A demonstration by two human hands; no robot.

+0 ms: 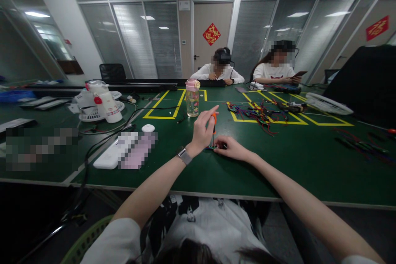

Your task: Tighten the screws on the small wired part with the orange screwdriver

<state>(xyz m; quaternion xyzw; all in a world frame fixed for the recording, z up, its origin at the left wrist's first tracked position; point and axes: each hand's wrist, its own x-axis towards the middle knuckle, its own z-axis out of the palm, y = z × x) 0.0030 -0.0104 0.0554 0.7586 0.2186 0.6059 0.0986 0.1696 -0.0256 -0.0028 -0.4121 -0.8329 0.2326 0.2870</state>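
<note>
My left hand (202,130) is raised over the green table (303,165) and closed on the orange handle of a small screwdriver (214,120), which stands upright with its tip pointing down. Just right of it, my right hand (230,147) rests on the table, fingers pinched on a small dark part (213,147) under the screwdriver tip. A watch sits on my left wrist.
A clear bottle with a pink lid (192,97) stands beyond my hands. A pile of coloured wires (258,113) lies inside yellow tape markings. At left are a white fan (99,103), cables and a white pad (111,154). Two people sit at the far side.
</note>
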